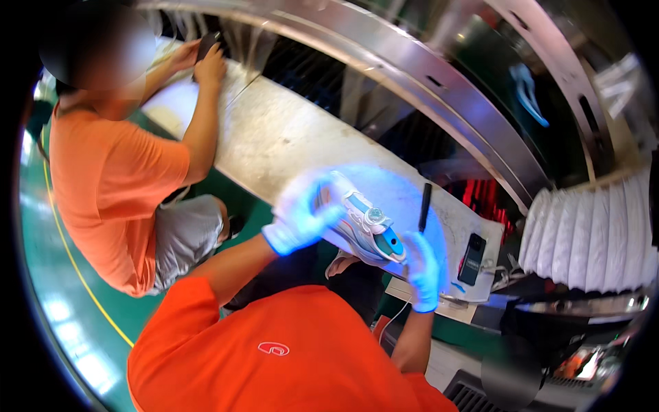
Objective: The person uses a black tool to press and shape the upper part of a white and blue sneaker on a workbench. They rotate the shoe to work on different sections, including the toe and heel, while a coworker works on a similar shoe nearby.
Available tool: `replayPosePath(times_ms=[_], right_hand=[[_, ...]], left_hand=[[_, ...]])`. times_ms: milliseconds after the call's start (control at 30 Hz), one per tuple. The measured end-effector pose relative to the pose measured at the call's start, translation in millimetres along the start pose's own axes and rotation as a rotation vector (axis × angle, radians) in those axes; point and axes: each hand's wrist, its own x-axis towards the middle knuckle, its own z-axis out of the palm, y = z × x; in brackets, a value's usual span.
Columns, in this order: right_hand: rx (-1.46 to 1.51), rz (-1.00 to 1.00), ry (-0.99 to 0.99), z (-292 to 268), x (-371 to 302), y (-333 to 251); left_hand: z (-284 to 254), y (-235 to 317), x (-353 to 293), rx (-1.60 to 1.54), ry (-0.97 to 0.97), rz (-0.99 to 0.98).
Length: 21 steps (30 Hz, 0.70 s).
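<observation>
A white and blue sneaker [364, 220] with a round dial on its top lies tilted under a patch of blue light, above the worktable [264, 141]. My right hand [423, 269], in a white glove tinted blue by the light, grips its end by the ankle opening. Beside the toe end is my left hand [301, 213], gloved too. Motion smears its fingers, so their grip on the shoe cannot be made out.
A black pen-like rod [425, 207] and a black handheld device [472, 259] lie right of the shoe. White ribbed ducting [570, 237] stands farther right. Metal rails [412, 69] run behind the table. At left sits a co-worker [123, 185] in orange, holding a dark piece [208, 45].
</observation>
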Motion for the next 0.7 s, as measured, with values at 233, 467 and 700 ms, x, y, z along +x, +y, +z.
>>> replayPosePath(times_ms=[233, 467, 700], right_hand=[[-0.018, -0.034, 0.080, 64.0, 4.1, 39.5], [0.063, 0.032, 0.122, 34.5, -177.2, 7.3], [-0.638, -0.007, 0.470, 45.5, -299.4, 41.3]], left_hand=[[38.3, -58.9, 12.1, -0.142, -0.116, -0.643], [68.0, 31.3, -99.6, -1.023, -0.546, -0.998], [160.8, 23.2, -168.1, -1.178, -1.113, -1.310]])
